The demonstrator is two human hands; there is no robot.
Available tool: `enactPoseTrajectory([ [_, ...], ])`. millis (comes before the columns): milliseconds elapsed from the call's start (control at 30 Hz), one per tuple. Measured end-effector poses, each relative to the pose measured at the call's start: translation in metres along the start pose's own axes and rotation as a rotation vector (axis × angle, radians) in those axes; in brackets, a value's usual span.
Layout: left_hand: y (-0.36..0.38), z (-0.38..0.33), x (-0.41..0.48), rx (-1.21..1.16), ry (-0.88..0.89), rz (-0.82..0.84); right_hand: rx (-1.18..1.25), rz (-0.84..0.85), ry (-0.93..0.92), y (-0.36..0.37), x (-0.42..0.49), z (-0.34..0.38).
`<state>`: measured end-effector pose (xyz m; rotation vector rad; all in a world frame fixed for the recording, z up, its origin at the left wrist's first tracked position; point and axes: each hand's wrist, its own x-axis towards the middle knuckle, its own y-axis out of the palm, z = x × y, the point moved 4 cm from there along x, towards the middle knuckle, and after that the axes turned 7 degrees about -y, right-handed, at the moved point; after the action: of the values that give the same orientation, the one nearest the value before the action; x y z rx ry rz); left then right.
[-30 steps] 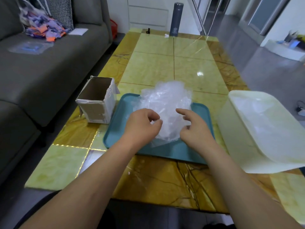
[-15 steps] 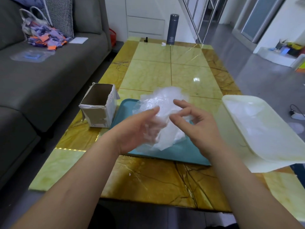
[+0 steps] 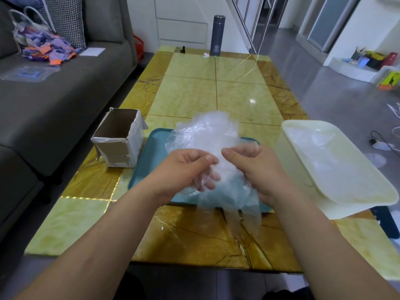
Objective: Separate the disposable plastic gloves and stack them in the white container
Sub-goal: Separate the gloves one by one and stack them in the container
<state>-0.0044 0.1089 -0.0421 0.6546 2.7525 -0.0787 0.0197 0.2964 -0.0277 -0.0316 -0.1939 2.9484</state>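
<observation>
Both hands are up over the teal tray (image 3: pixel 149 161), close together w/ a crumpled bunch of clear plastic gloves (image 3: pixel 205 131) btwn them; left hand (image 3: pixel 186 169) has fingers curled in, thumb pressed to the forefinger, pinching a fold of film, other fingertips showing through the plastic; right hand (image 3: pixel 259 169) is also curled, thumb and forefinger nipping the film at its upper edge; so both grip the gloves. The bunch rises above the hands towards the tray's far edge; a loose hanging glove (image 3: pixel 238 213) trails down past the tray's near rim, over the table (image 3: pixel 216 94). How many gloves are in the bunch can't be told; layers too thin and see-through.

White container (image 3: pixel 337 169) sits at the right, just beside the tray, open side up, its near corner past the table edge; some clear film lies inside, amt unclear. Open cardboard box (image 3: pixel 118 139) stands left of the tray, near its far-left corner. Dark flask (image 3: pixel 217 35) is upright at the table's far end, well apart; grey sofa (image 3: pixel 54 94) runs along the left, w/ a bag of purple and orange scraps (image 3: pixel 43 44), a white sheet (image 3: pixel 92 51) and a clear pouch (image 3: pixel 28 72) on the seat.
</observation>
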Motion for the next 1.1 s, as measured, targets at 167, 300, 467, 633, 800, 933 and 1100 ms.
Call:
enactPoseTrajectory([
  [167, -0.035, 0.014, 0.014, 0.386, -0.003, -0.361, -0.349, -0.167, -0.046, -0.024, 0.008, -0.006],
  [300, -0.048, 0.018, 0.021, 0.854, 0.087, -0.555, -0.603, -0.154, -0.108, -0.034, 0.012, -0.008],
  [467, -0.014, 0.042, 0.039, 1.028, 0.079, -0.255, -0.677, -0.091, -0.106, -0.031, 0.014, -0.019],
  [633, -0.012, 0.048, 0.046, 1.04, 0.106, -0.246, -0.515, -0.104, -0.106, -0.02, 0.011, -0.03],
  [800, -0.029, 0.039, 0.04, 0.878, 0.074, -0.315, -0.563, -0.162, -0.109, -0.023, 0.015, -0.03],
  [933, -0.043, 0.018, 0.024, 0.703, 0.109, -0.391, -0.672, -0.148, -0.097, -0.028, 0.021, -0.031],
  [1100, -0.041, 0.013, 0.013, 0.769, 0.118, -0.341, -0.754, -0.215, -0.132, -0.036, 0.017, -0.019],
])
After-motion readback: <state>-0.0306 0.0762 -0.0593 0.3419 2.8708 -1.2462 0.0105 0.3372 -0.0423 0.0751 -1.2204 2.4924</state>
